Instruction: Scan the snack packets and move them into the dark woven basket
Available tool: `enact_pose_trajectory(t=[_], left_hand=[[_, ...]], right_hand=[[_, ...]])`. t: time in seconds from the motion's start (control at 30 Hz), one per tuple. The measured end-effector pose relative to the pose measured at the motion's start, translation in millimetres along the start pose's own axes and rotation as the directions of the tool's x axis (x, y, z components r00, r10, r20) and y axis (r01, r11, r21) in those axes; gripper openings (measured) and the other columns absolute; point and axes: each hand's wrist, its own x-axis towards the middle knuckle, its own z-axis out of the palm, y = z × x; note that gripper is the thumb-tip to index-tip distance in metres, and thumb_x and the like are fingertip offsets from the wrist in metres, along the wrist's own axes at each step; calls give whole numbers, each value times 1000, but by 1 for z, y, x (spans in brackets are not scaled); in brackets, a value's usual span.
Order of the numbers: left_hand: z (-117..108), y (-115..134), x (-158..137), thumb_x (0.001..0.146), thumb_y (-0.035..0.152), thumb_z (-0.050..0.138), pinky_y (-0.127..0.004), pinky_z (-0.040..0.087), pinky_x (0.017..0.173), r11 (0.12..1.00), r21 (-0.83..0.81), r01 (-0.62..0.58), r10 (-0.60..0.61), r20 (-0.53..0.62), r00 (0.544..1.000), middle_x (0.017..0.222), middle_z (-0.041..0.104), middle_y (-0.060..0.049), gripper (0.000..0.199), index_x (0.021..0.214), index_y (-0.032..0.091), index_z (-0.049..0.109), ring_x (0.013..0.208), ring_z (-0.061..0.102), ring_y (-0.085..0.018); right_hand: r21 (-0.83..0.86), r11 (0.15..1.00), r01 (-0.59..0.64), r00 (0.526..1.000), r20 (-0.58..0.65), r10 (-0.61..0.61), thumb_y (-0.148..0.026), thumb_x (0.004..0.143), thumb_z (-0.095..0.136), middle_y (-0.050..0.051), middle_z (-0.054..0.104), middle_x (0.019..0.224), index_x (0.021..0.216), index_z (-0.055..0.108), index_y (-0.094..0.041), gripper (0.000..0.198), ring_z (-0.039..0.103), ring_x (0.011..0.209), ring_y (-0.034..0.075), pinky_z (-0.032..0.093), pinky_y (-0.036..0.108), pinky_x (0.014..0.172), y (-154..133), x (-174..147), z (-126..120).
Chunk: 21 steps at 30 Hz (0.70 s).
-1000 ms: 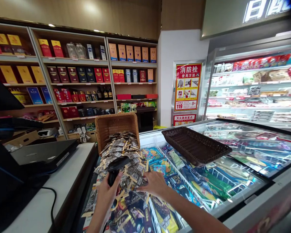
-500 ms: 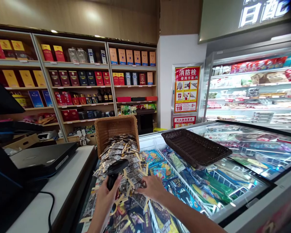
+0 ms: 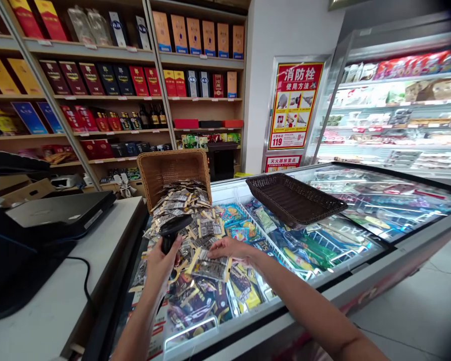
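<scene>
So, the packet (image 3: 212,267): it hung just below the right hand's (image 3: 231,249) fingertips, roughly at six o'clock from them, pinched along its upper side between thumb and fingers. Its long axis ran from ten o'clock down to four, and the right hand was plainly the nearer one. Whether its underside touched the pile (image 3: 180,203) could not be told.

Now the key line! The scanner (image 3: 175,227) sat at about ten o'clock from the packet, near but apart, gripped by the left hand (image 3: 161,263), whose fingers were wrapped around the handle. Its head stretched from eight o'clock to two; which way its window faced was hidden.

And around them? Loose packets crowded eleven o'clock, spilling from the basket (image 3: 173,164), which was tipped on its side with its mouth toward the person. The counter (image 3: 122,218) edged things in at nine. The tray (image 3: 295,200) lay at two o'clock, well apart, atop the freezer (image 3: 406,254). Most room opened at four o'clock, over the freezer's glass, until its near edge cut across, with the right forearm slanting over that stretch.
</scene>
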Motion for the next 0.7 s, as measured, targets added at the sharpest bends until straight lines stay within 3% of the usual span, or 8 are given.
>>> enact_pose_trajectory(t=[0.2, 0.33, 0.53, 0.7], left_hand=[[3, 2, -2, 62, 73, 87, -24, 36, 43, 1000, -11, 20, -19, 14, 1000, 58, 61, 3, 60, 80, 20, 64, 45, 50, -12], [5, 5, -4, 64, 71, 87, -23, 35, 44, 999, -8, 33, -32, 57, 998, 54, 58, 4, 59, 79, 20, 63, 46, 49, -11], [4, 15, -7, 52, 68, 94, -23, 36, 44, 983, -101, 156, -142, 131, 981, 66, 66, 1, 65, 82, 17, 66, 47, 50, -9], [-1, 24, -10, 50, 67, 97, -22, 37, 45, 967, -140, 213, -187, 183, 965, 77, 72, -1, 69, 88, 17, 69, 48, 52, -8]], right_hand=[[101, 986, 133, 988, -91, -124, -53, 69, 96, -8, 52, 59, 79, 56, -23, 51, 44, 52, 9, 33, 24, 50, 0, 5, -16], [151, 965, 213, 955, -241, -173, -54, 77, 91, -7, 58, 60, 87, 51, -24, 50, 55, 53, 11, 38, 22, 46, -1, 6, -23], [78, 923, 377, 819, -494, -293, -53, 83, 81, -6, 62, 67, 99, 50, -26, 44, 66, 62, 15, 44, 22, 48, 5, 15, -35], [-31, 922, 386, 697, -645, -314, -51, 90, 69, -3, 65, 80, 118, 50, -27, 42, 70, 71, 18, 50, 26, 54, 9, 22, -50]])
